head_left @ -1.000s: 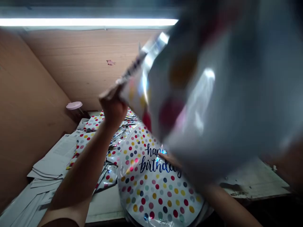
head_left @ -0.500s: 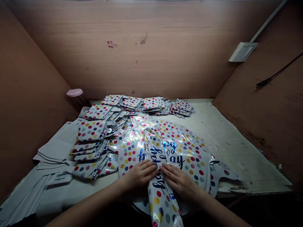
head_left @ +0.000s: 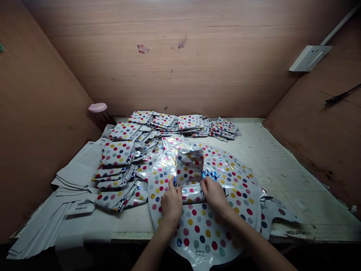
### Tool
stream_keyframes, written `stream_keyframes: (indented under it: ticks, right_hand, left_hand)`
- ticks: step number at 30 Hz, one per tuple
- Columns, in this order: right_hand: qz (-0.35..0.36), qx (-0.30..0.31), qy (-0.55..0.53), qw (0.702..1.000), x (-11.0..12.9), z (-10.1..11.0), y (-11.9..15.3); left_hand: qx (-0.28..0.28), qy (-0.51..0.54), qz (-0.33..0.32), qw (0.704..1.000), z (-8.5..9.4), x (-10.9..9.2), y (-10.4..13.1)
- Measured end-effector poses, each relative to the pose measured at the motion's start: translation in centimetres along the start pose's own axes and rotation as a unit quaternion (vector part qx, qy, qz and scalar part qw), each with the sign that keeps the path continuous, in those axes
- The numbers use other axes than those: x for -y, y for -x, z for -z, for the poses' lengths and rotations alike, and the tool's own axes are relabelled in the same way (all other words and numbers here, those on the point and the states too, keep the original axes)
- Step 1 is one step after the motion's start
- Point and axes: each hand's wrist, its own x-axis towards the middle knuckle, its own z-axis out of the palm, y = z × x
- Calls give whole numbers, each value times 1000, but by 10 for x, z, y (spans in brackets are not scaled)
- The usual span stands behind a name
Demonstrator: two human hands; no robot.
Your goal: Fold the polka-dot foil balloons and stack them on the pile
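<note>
A narrow folded polka-dot foil piece (head_left: pixel 190 169) stands up between my hands, over a large round polka-dot foil balloon (head_left: pixel 208 229) with blue lettering. My left hand (head_left: pixel 172 201) pinches its lower left edge between thumb and fingers. At its lower right edge my right hand (head_left: pixel 214 194) has its fingers closed on the same piece. The round balloon lies flat, its tail hanging over the table's front edge. More flat foil sticks out from under it on the right.
Stacks of folded polka-dot packets (head_left: pixel 117 152) stand at left, others (head_left: pixel 188 122) along the back. White paper sheets (head_left: pixel 76 165) lie far left. A pink-lidded cup (head_left: pixel 97 108) is at the back left corner. A white socket (head_left: pixel 310 58) is on the right wall.
The long foil strip that lay flat under both hands is now folded shorter, its upper part raised. My hands went from pressing flat to gripping its sides. The view shifted slightly.
</note>
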Motion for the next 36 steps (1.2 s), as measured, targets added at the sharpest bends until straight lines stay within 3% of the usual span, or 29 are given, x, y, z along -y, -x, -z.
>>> stream_keyframes:
  ticks: [3, 5, 8, 11, 13, 16, 19, 21, 25, 27, 29, 31, 33, 34, 36]
  right_hand:
    - [33, -66, 65, 995, 10, -4, -4]
    - [131, -92, 113, 981, 19, -10, -13]
    - [255, -13, 133, 958, 33, -23, -45]
    - [228, 45, 147, 961, 41, -29, -79]
    - [198, 36, 155, 967, 42, -23, -85]
    - [254, -8, 154, 955, 29, -6, -54]
    - [377, 12, 173, 910, 2, 2, -2]
    - [424, -19, 207, 881, -15, -4, 22]
    - [494, -149, 238, 823, -26, -19, 38]
    - [501, -177, 184, 827, -20, -12, 46]
    - [479, -125, 106, 862, -15, 4, 60]
    - [444, 21, 41, 895, -16, 22, 77]
    - [393, 168, 0, 904, -24, 32, 88]
    - [369, 210, -20, 905, -30, 33, 89]
    - [337, 221, -80, 912, -42, 25, 84]
  left_hand:
    - [-4, -30, -2, 1000, -5, -1, 0]
    - [-5, -30, -14, 999, -7, 2, 3]
    - [-15, -47, -47, 998, -8, 8, 6]
    - [-15, -55, -111, 992, -10, 12, 9]
    - [-8, -59, -143, 988, -13, 13, 12]
    - [-15, -77, -154, 985, -17, 13, 16]
    - [-58, -122, -143, 980, -18, 13, 15]
    - [-56, -151, -193, 968, -15, 15, 9]
    - [92, -155, -364, 914, 8, 23, -9]
    - [160, -137, -415, 885, 23, 30, -12]
    - [180, -104, -457, 865, 32, 38, -9]
    - [151, -64, -490, 856, 35, 47, 1]
    - [102, -30, -505, 857, 32, 54, 11]
    - [83, -13, -502, 861, 30, 56, 16]
    - [70, 27, -472, 878, 27, 56, 21]
